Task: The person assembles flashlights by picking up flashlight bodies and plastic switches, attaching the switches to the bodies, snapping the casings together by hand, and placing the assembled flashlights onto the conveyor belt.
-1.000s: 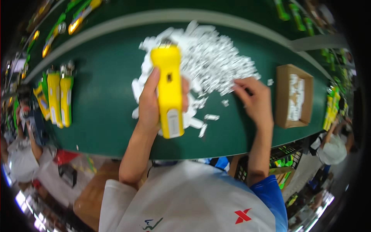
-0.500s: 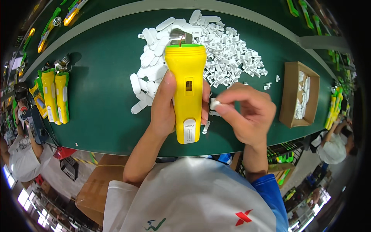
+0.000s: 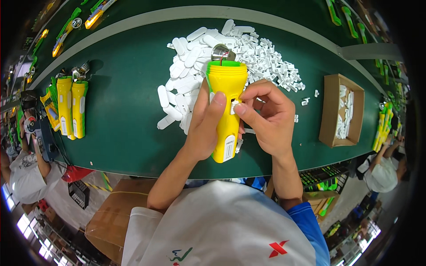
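My left hand (image 3: 205,126) is wrapped round a yellow and green flashlight body (image 3: 226,82), its wide end away from me and its thumb along the front. A silver reflector (image 3: 220,52) hangs by a red wire at the open wide end. Between the thumb and finger of my right hand (image 3: 268,117) is a small white switch button (image 3: 234,107). The button sits at the lower part of the square slot in the body's front; whether it is seated cannot be seen. Behind lie piles of white oval covers (image 3: 188,62) and small white switch pieces (image 3: 270,62).
An open cardboard box (image 3: 326,111) with white parts stands at the right. Several yellow flashlight bodies (image 3: 65,106) lie at the left, more (image 3: 384,122) at the far right. A grey rail (image 3: 213,12) crosses the table's far side. Co-workers (image 3: 29,170) sit at both sides.
My right hand has brought the white button from beside the flashlight to its slot. My left hand has shifted right with the flashlight and tilted it, its thumb now near the slot.
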### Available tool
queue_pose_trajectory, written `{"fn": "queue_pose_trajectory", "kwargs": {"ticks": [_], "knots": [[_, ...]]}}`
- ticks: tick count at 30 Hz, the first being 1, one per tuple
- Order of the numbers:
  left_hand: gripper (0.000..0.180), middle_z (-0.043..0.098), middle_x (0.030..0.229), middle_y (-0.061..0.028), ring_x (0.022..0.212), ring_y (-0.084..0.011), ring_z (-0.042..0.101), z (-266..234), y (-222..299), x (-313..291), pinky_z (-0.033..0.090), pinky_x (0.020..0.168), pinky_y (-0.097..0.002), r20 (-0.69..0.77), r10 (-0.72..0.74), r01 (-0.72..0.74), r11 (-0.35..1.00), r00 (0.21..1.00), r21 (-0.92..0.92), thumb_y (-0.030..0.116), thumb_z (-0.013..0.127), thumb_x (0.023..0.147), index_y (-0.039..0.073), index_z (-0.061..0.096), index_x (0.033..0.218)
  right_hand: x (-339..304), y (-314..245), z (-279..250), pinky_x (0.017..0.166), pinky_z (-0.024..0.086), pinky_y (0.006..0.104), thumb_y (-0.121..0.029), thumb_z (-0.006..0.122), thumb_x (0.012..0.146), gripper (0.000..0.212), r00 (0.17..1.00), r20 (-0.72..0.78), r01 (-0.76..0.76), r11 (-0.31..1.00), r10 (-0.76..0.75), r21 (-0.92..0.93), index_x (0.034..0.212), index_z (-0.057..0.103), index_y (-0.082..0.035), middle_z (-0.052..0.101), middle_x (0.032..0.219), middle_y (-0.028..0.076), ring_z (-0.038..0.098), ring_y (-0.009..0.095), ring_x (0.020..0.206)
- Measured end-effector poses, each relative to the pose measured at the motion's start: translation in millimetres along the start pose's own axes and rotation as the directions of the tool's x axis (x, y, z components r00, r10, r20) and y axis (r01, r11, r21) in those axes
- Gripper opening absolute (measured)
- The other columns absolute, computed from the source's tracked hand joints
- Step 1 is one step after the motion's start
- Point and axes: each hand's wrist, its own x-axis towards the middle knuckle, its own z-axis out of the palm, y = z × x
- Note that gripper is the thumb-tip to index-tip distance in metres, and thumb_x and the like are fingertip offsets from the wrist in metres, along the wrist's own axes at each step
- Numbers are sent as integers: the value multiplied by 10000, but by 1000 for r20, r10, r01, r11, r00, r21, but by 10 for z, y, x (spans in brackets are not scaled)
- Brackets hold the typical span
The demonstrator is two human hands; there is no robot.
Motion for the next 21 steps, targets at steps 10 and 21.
{"fn": "queue_pose_trajectory", "kwargs": {"ticks": [10,21], "knots": [[522,603,1018,-90,743,-115,633,153,-85,-36,548,596,-261,-6,123,-121,985,992,122,199,630,947,17,358,1354,-122,26,-78,782,517,241,13,697,862,573,999,3,-42,998,42,45,1400,500,15,638,1243,147,572,61,838],[447,591,1028,-108,717,-111,616,278,-198,-84,526,564,-239,-55,73,-64,987,996,149,210,535,999,-5,356,1347,-135,-99,-191,730,481,219,-43,699,876,555,982,39,-184,981,186,-54,1397,511,-4,702,1101,103,499,23,686]]}}
